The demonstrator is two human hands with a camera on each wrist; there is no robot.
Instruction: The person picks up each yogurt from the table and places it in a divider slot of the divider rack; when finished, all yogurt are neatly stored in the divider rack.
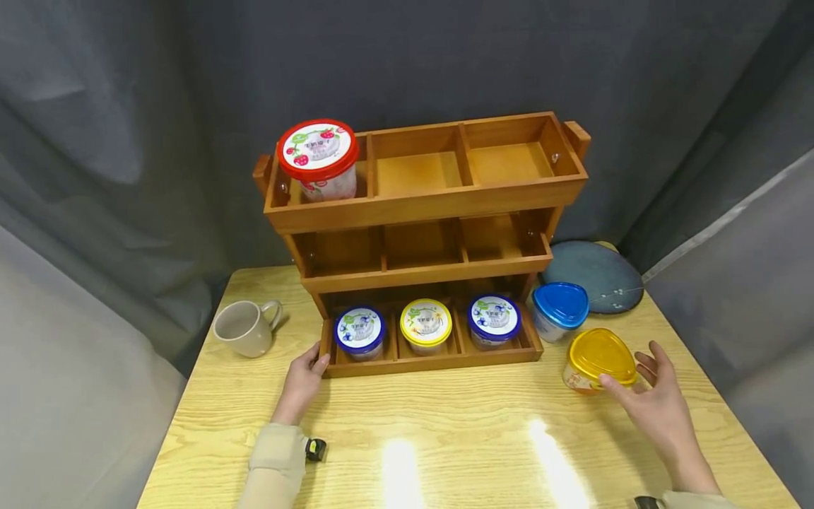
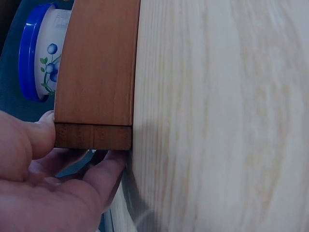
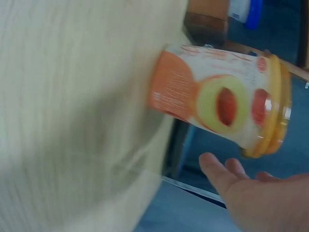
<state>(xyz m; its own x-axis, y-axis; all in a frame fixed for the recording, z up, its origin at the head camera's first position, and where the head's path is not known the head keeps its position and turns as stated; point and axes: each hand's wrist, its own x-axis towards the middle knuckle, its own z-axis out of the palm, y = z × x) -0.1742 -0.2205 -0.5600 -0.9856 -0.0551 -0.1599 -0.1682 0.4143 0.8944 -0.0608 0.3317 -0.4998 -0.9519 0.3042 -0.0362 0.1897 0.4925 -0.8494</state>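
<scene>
Head view: a person works at a wooden table [image 1: 356, 417] with a three-tier rack [image 1: 426, 201] standing on it. Thumb and fingers of the left hand [image 1: 302, 382] grip the left end of the bottom tray [image 1: 432, 365]; the left wrist view shows the thumb along one edge of the wood and the fingers bent round another. The right hand [image 1: 658, 403] is loose and unclasped, thumb spread from the fingers, beside the gold tub [image 1: 600, 360]. That tub is upright on the table, right of the rack, with a fruit pattern on its side in the right wrist view. There, a gap parts the visible fingertips from the tub; whether the thumb touches it, I cannot tell.

Just behind the gold tub is a blue tub [image 1: 559, 312], near the rack's right end, and behind that a dark plate [image 1: 598, 272]. In the bottom tray, a blue-lidded cup [image 1: 360, 331] fills the left compartment, a yellow-lidded cup [image 1: 426, 325] the middle and another blue-lidded cup [image 1: 494, 319] the right. A red-lidded tub [image 1: 320, 159] sits in the top tier's left compartment. Left of the rack stands a mug [image 1: 246, 329].
</scene>
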